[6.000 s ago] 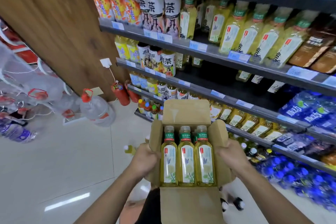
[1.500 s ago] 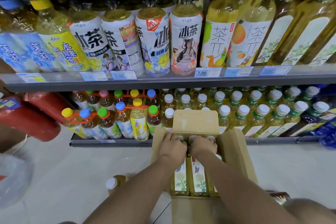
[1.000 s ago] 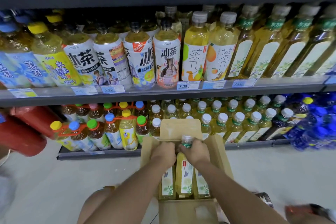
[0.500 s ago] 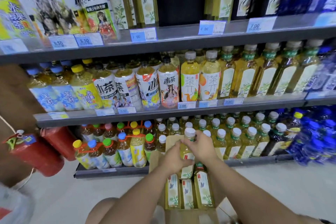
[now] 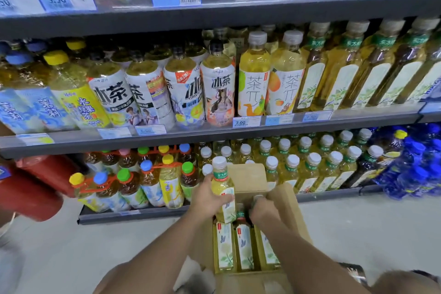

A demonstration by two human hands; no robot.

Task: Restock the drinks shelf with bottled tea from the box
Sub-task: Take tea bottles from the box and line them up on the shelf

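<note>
An open cardboard box point(image 5: 285, 203) stands on the floor below me, with three yellow tea bottles point(image 5: 243, 248) lying side by side in it. My left hand point(image 5: 207, 199) grips one bottled tea point(image 5: 223, 190), white cap and green neck band, held upright above the box's left side. My right hand point(image 5: 263, 209) reaches into the box and curls round the capped top of another bottle point(image 5: 257, 198). Behind the box, the bottom shelf point(image 5: 329, 194) holds rows of the same white-capped tea point(image 5: 312, 169).
The middle shelf point(image 5: 214, 132) carries large tea bottles with price tags. Colour-capped bottle packs point(image 5: 143, 181) fill the bottom shelf's left part. Red fire extinguishers point(image 5: 35, 186) lie at the left. Blue bottles point(image 5: 415, 169) stand at the right. Pale tiled floor point(image 5: 372, 222) surrounds the box.
My left hand has taken over the lifted bottle and holds it alone. My right hand has dropped back into the box onto another bottle's top. The view has tilted down.
</note>
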